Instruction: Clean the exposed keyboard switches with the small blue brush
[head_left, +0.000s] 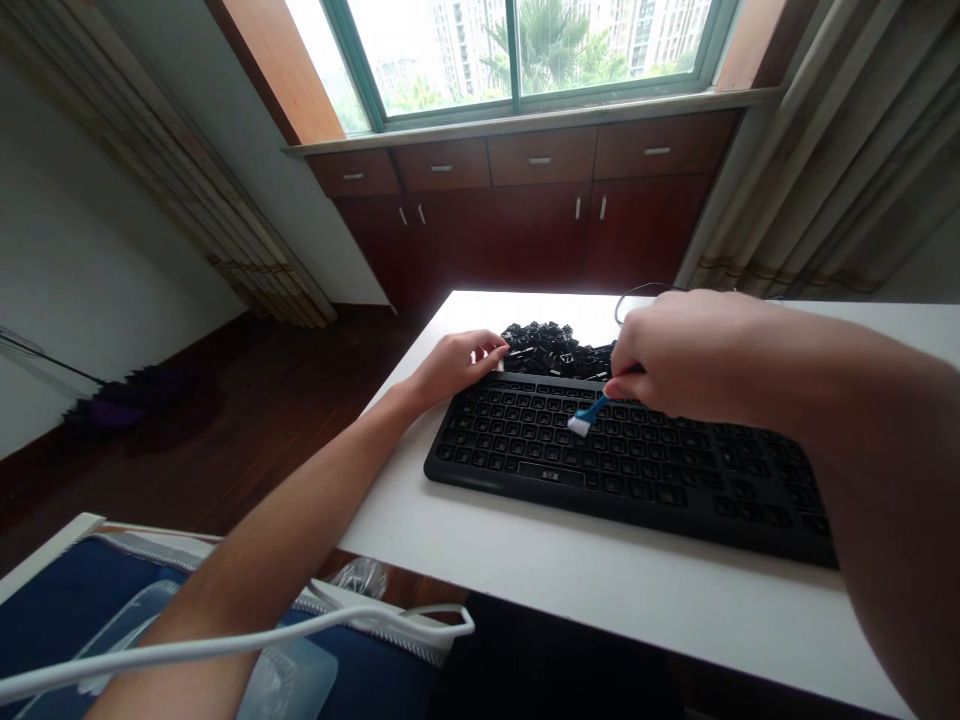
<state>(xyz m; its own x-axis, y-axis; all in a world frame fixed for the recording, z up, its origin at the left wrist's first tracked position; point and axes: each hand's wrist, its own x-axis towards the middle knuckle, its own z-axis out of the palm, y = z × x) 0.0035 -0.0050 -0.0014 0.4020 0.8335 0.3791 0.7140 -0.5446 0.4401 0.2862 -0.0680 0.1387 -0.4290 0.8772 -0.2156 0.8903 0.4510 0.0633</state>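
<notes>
A black keyboard [540, 487] with its keycaps off lies on the white table [480, 545], its square key sockets bare. My right hand [667, 350] grips a small blue-handled brush [590, 413], and the white bristles are over the middle rows of sockets. At the keyboard's back left corner is my left hand [461, 360], fingers curled and thumb close to the fingertips. Something small and white shows by those fingertips, too small to name. Loose black keycaps [536, 347] lie heaped behind the keyboard, partly hidden by my right hand.
A thin black cable [628, 292] loops behind my right hand. At lower left are a white curved tube [300, 628] and a blue zippered cloth [390, 680] with clear plastic on it. Red cabinets [525, 235] stand under the window beyond the table.
</notes>
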